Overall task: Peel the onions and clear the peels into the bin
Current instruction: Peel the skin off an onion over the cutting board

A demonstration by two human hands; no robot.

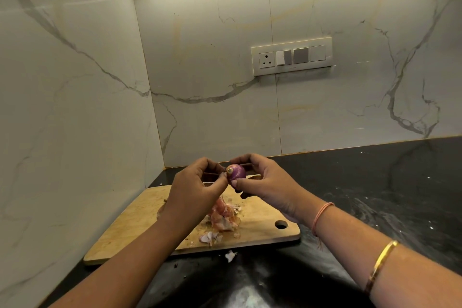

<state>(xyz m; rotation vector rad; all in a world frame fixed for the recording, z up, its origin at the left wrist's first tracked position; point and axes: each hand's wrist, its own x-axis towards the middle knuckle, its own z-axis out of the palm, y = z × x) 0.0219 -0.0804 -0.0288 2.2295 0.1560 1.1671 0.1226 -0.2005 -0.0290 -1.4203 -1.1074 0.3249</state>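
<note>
A small purple onion (237, 172) is held up above the wooden cutting board (140, 217). My right hand (265, 182) grips it from the right with thumb below and fingers over the top. My left hand (195, 187) pinches at its pale root end on the left side. A heap of pink and white onion peels (223, 217) lies on the board under my hands. One loose peel scrap (230, 255) sits on the black counter just in front of the board. No bin is in view.
The board lies in the corner of a black countertop (375, 195), with marble walls at left and behind. A socket and switch panel (292, 56) is on the back wall. The board has a hanging hole (281, 224) at its right end.
</note>
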